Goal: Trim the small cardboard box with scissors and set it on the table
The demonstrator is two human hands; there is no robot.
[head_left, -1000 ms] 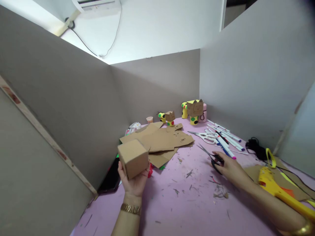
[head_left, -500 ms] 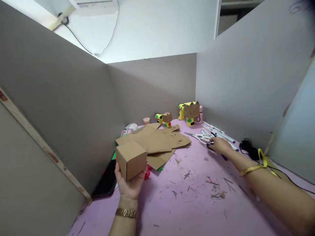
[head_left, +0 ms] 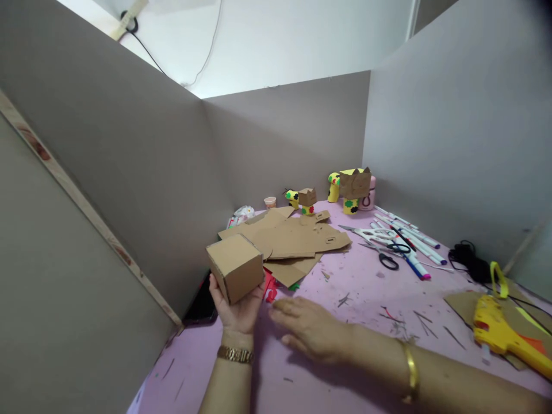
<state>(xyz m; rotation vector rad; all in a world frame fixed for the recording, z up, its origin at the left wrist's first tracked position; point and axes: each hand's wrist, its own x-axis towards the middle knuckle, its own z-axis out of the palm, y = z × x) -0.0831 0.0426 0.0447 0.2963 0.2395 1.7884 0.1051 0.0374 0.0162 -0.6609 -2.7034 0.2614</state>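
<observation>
A plain brown cardboard box (head_left: 237, 267), closed like a cube, rests in my left hand (head_left: 238, 310), whose fingers and thumb cup it from below. My right hand (head_left: 308, 328) is just to the right of the box, apart from it; its fingers stretch out toward the left and nothing shows in them. Behind the box lie flat cardboard pieces (head_left: 297, 238), stacked loosely. Red scraps (head_left: 271, 290) poke out between the box and those pieces. Black-handled scissors (head_left: 383, 256) and white-handled scissors (head_left: 371, 233) lie back right.
Several markers (head_left: 425, 247) lie along the right partition. A yellow glue gun (head_left: 495, 328) sits on cardboard at the right. Yellow spotted figures with cardboard heads (head_left: 356, 185), a pink bottle (head_left: 368, 198) and a small cup (head_left: 269, 202) stand behind. Trimmings litter the pink table (head_left: 314, 385).
My right hand has left the scissors and swung left and nearer, beside the box. The black-handled scissors now lie free. My left hand still holds the box. The view has turned slightly right.
</observation>
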